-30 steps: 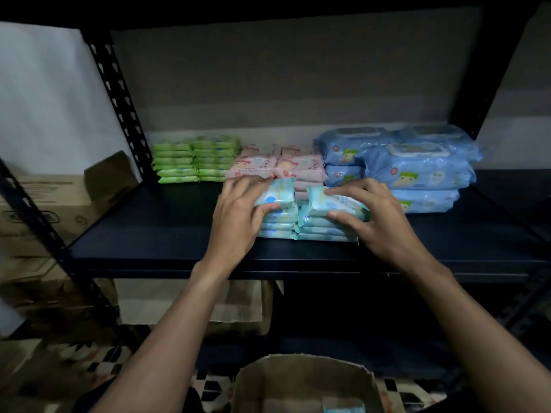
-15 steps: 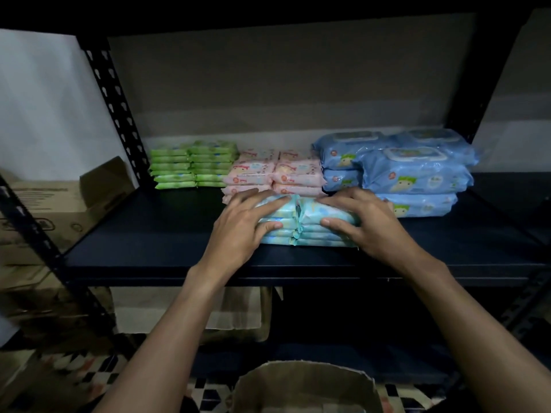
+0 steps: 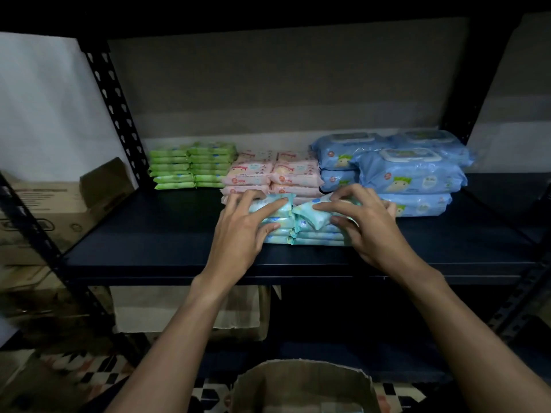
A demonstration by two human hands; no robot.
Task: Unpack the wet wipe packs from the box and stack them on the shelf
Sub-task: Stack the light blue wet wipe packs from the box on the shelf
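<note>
From my station I see two short stacks of teal wipe packs (image 3: 313, 238) side by side near the front of the shelf (image 3: 149, 234), just ahead of the pink packs (image 3: 274, 174). My left hand (image 3: 238, 236) lies on the left stack, fingers spread almost straight over its top pack, thumb against the front. My right hand (image 3: 372, 231) curls round the right stack's top pack, thumb beneath it. Green packs (image 3: 190, 165) sit back left, large blue packs (image 3: 411, 174) at the right. Below, the open brown box (image 3: 298, 383) is too dim inside for me to tell what it holds.
</note>
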